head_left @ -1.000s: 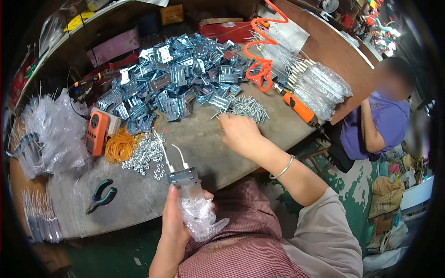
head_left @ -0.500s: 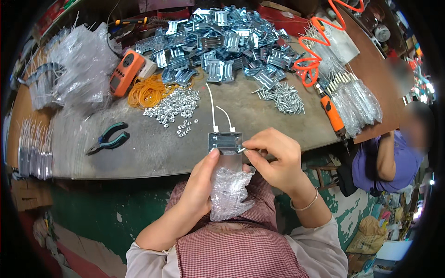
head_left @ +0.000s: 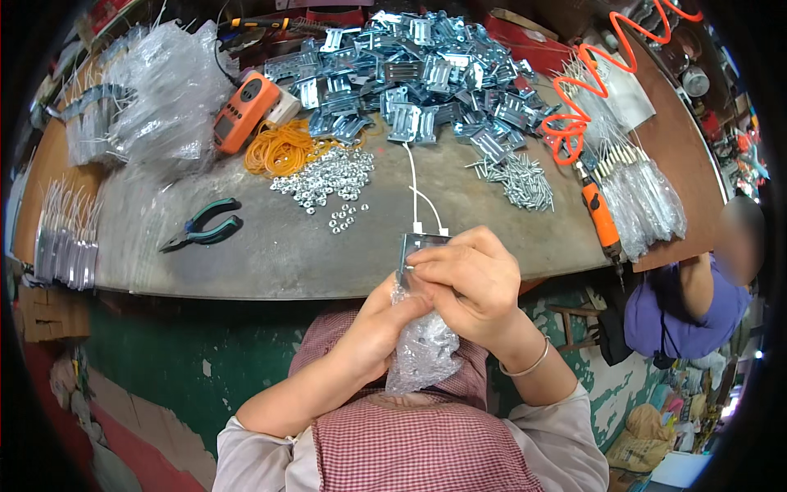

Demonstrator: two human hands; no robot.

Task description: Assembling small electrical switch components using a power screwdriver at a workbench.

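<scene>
Close to my chest, both hands work on one small metal bracket [head_left: 412,244] with two white cable ties [head_left: 413,184] sticking up from it. My left hand [head_left: 384,316] grips the bracket from below together with a clear plastic bag [head_left: 420,353] that hangs down from it. My right hand [head_left: 467,283] covers the bracket's right side, fingertips pinched at its front face; any small part under them is hidden.
On the worktable [head_left: 270,254] lie a heap of metal brackets [head_left: 410,74], screws [head_left: 520,180], nuts [head_left: 328,180], orange rubber bands [head_left: 279,148], pliers [head_left: 201,225], an orange meter [head_left: 246,111], filled bags [head_left: 156,90] and an orange screwdriver [head_left: 600,217]. Another person [head_left: 697,295] sits at right.
My right hand came back from the screw pile to the bracket. Both hands have drawn the bracket and bag nearer my chest.
</scene>
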